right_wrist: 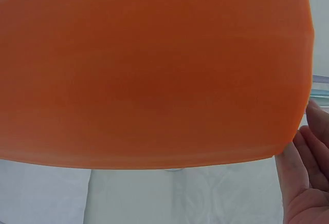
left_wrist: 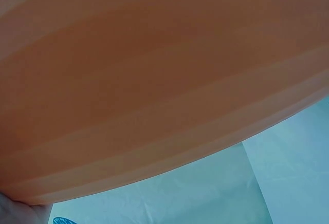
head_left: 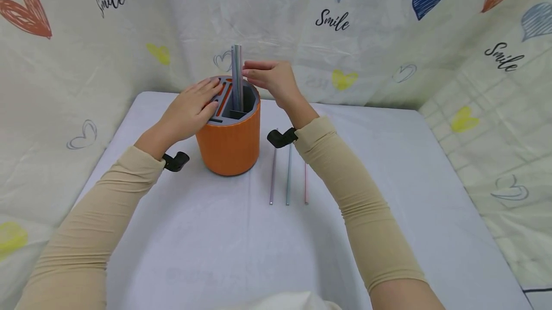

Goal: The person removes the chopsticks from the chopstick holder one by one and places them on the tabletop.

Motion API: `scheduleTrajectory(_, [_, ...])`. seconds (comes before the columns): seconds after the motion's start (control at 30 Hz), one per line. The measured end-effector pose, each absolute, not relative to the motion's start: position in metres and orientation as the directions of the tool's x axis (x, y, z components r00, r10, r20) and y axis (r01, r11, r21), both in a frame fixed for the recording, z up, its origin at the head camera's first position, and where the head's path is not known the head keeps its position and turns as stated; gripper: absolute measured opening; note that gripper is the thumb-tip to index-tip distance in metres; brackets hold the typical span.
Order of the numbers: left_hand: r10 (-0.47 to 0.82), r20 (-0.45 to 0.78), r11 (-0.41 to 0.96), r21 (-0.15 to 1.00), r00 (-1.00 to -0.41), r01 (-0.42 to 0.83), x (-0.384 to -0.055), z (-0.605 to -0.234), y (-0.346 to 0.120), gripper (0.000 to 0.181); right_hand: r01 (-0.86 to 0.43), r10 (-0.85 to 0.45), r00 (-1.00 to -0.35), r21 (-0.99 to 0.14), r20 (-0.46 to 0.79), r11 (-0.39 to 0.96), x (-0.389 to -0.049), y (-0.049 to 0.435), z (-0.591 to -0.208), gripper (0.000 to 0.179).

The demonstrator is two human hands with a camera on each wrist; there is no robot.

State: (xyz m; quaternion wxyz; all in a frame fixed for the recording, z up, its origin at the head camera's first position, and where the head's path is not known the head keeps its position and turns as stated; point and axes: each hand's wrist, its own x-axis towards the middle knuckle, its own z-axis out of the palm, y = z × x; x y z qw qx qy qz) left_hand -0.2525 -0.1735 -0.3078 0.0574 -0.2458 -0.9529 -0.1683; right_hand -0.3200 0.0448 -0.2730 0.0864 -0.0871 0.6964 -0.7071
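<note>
**Two hands at an orange holder, upright sticks beside the right fingertips**

The left hand [head_left: 191,106] rests on the rim and grey top [head_left: 227,120] of the orange holder [head_left: 228,149], fingers laid flat, grasping nothing. The right hand [head_left: 273,77] is at the other side, fingertips just beside the upright sticks [head_left: 237,80] that stand in the holder; whether it pinches one, I cannot tell. The holder is between the two hands, mostly below them, on the white-covered table [head_left: 207,243]. Its orange wall stands in the way of both wrist views, filling most of each.

Below the right hand lie a purple stick [head_left: 272,178], a teal stick [head_left: 289,178] and a pink stick [head_left: 306,185]; the right wrist camera [head_left: 281,138] and the beige sleeve hide parts of them. Another camera is at the left wrist. Beyond both hands hangs a printed backdrop [head_left: 293,27].

Counted: one holder, three loose sticks, two wrist cameras, three "Smile" prints, four yellow hearts. The upright sticks overlap too closely to count.
</note>
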Motion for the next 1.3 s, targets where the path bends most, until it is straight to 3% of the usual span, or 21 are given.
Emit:
scheduleTrajectory(0.63, [0.448,0.201,0.818,0.302,-0.871,0.49,-0.255,-0.306,-0.172,0.053,0.02,-0.158,-0.987,-0.999,-0.026,0.039,-0.32,0.035,-0.272,0.026])
scheduleTrajectory(0.83, [0.439,0.185,0.823,0.31,-0.879,0.476,-0.252,-0.304,-0.173,0.053,0.019,-0.145,-0.989,-0.999,-0.012,-0.043,-0.314,0.039,-0.256,0.022])
scheduleTrajectory(1.3, [0.447,0.193,0.818,0.309,-0.874,0.486,-0.251,-0.307,-0.172,0.053,-0.132,-0.08,-0.983,-0.941,0.165,-0.311,-0.298,0.061,-0.2,0.02])
